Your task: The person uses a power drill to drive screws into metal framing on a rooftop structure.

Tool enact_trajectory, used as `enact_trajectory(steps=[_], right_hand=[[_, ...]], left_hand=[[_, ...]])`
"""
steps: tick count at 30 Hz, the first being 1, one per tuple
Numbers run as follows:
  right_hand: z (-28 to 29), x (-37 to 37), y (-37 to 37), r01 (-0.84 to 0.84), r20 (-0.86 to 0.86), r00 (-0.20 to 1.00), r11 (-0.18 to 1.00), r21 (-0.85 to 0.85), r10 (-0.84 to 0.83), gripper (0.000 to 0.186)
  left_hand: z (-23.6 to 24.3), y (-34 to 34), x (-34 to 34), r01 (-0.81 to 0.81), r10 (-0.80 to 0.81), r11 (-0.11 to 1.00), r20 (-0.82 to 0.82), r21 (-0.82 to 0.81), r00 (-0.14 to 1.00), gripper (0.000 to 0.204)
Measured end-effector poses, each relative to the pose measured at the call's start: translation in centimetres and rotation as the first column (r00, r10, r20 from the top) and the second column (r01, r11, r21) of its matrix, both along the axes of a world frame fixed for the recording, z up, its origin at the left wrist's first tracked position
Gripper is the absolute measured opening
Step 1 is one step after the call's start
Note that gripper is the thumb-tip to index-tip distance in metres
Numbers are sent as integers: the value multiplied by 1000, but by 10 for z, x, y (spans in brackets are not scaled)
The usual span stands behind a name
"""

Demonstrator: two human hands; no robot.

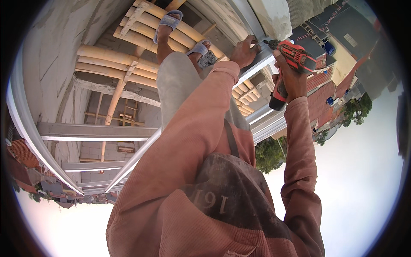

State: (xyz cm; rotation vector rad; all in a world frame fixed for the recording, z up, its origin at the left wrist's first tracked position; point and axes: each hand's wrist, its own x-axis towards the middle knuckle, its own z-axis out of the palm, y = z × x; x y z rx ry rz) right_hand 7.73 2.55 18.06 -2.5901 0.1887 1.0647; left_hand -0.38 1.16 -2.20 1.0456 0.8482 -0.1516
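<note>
My right hand (pixel 292 79) is wrapped round the handle of a red and black cordless drill (pixel 298 56). The drill's dark chuck points left, at a grey metal beam (pixel 261 60), and its tip is close to my left fingers. My left hand (pixel 244 52) is at that beam with its fingers bent and drawn together. Whatever may be between these fingertips is too small to make out. Whether the drill tip touches the metal cannot be told.
My sandalled feet (pixel 169 20) are on bamboo poles (pixel 145 25) lashed into a platform. Gaps beside it open onto lower levels. Metal crossbeams (pixel 98 130) span the left side by a grey block wall (pixel 60 64). Beyond the right edge, rooftops (pixel 314 83) lie far below.
</note>
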Motion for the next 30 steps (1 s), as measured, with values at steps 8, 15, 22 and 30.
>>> enact_trajectory(steps=[8,15,22,30], right_hand=[[-8,6,-27,-37,75,997,997,60,32,30],[-5,7,-19,101,-59,993,993,60,-98,27],[-6,2,-16,164,-35,986,986,40,-163,28],[-7,-12,-5,267,-29,964,959,93,-265,26]], left_hand=[[4,-1,1,-28,28,1000,27,1,999,44],[1,-6,2,-69,68,996,31,54,997,39],[7,-6,6,-63,63,994,0,89,998,31],[9,-12,5,-72,74,987,-8,144,997,28]])
